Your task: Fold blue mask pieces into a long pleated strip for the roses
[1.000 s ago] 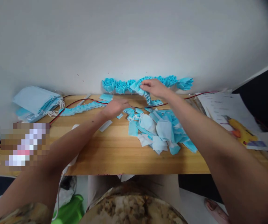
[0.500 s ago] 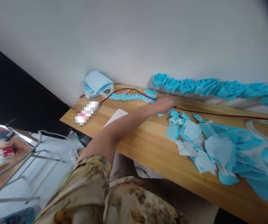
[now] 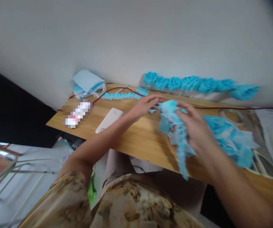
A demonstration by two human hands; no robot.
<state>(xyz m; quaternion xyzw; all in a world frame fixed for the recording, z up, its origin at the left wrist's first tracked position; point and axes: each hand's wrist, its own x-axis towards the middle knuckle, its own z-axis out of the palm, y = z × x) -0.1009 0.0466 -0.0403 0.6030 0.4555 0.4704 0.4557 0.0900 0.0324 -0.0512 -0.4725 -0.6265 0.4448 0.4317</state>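
My left hand [image 3: 144, 106] lies low on the wooden table [image 3: 136, 139] with its fingers stretched out, the tips at a small blue piece. My right hand [image 3: 195, 128] hovers over the pile of cut blue and white mask pieces [image 3: 224, 136]. It grips a blurred strip of folded blue pieces [image 3: 180, 139] that hangs past the table's front edge. A row of blue fabric rosettes [image 3: 193, 84] leans against the white wall.
A stack of blue face masks [image 3: 87, 83] lies at the far left corner beside a folded blue strip [image 3: 119, 95] and a red wire [image 3: 117, 90]. A white flat device [image 3: 109, 119] rests near my left forearm. Tape rolls [image 3: 266, 163] sit at right.
The view has swung left and tilted. My right hand left the rosettes at the wall and now holds a dangling blue strip over the pile. My left hand stayed on the table.
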